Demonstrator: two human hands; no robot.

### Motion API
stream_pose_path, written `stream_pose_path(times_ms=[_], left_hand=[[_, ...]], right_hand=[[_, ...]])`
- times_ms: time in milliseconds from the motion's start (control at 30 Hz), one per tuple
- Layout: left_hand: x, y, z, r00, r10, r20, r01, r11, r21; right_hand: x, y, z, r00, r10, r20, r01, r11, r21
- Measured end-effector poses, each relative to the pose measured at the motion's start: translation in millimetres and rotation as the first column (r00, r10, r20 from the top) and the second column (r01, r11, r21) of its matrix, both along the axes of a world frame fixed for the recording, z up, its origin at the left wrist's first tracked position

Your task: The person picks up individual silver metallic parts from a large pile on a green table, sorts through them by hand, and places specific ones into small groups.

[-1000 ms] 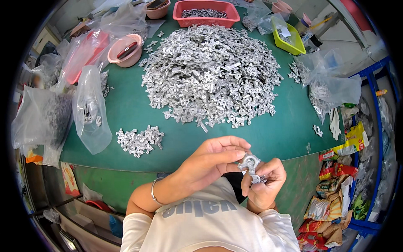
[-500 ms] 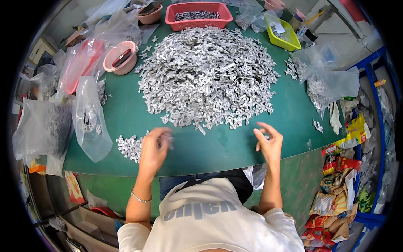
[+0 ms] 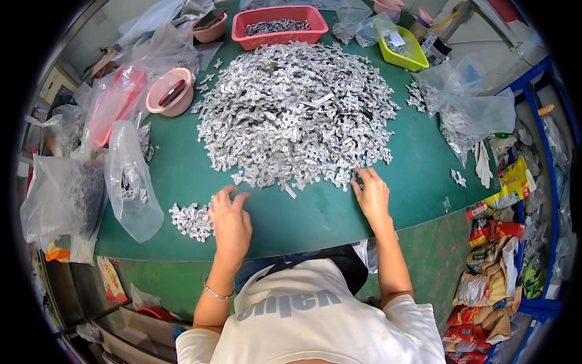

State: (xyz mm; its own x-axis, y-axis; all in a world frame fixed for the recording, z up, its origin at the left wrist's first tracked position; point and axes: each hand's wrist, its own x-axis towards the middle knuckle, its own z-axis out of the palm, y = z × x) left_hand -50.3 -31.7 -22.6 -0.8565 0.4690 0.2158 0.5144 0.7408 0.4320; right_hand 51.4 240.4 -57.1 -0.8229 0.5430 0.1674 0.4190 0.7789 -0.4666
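A large mound of small silver-grey metal parts (image 3: 294, 115) with lobed outlines covers the middle of the green table (image 3: 303, 221). My right hand (image 3: 372, 197) reaches the mound's front right edge. Its thumb and index finger are bent around a small metal part there, which is largely hidden by the fingertips. My left hand (image 3: 231, 221) hovers over the table beside a smaller heap of the same parts (image 3: 191, 222), to its right. Thumb and fingers of that hand are curved but apart, and I see nothing held between them. A bangle is on the left wrist.
Behind the mound stands a red basket (image 3: 279, 41) of metal parts. A pink bowl (image 3: 171, 106) with a red-and-black tool and plastic bags (image 3: 132, 194) are on the left. To the right are a yellow-green basket (image 3: 405, 59), bagged parts (image 3: 458, 124) and a white glove (image 3: 482, 167).
My right hand has moved left and forward to the mound's edge. My left hand has moved slightly right and turned, its fingers now spread apart. The view has shifted a little.
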Motion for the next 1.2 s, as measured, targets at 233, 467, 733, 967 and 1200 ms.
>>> stream_pose_path(times_ms=[233, 467, 733, 967, 1200], left_hand=[[8, 6, -3, 0.995, -0.1, 0.029, 0.098, 0.992, 0.079], [12, 6, -6, 0.989, -0.131, 0.065, 0.125, 0.988, 0.093], [17, 9, -5, 0.979, -0.175, 0.102, 0.158, 0.975, 0.158], [19, 11, -4, 0.972, -0.2, 0.123, 0.175, 0.967, 0.187], [21, 13, -2, 0.959, -0.239, 0.151, 0.203, 0.955, 0.218]], right_hand=[[7, 7, -9, 0.989, 0.014, -0.145, -0.018, 0.999, -0.027], [8, -1, 2, 0.976, 0.006, -0.216, -0.028, 0.995, -0.099], [3, -25, 8, 0.998, -0.025, 0.051, 0.026, 1.0, -0.013], [6, -25, 2, 0.998, -0.056, -0.029, 0.057, 0.998, 0.013], [8, -24, -2, 0.994, -0.107, -0.03, 0.108, 0.994, 0.022]])
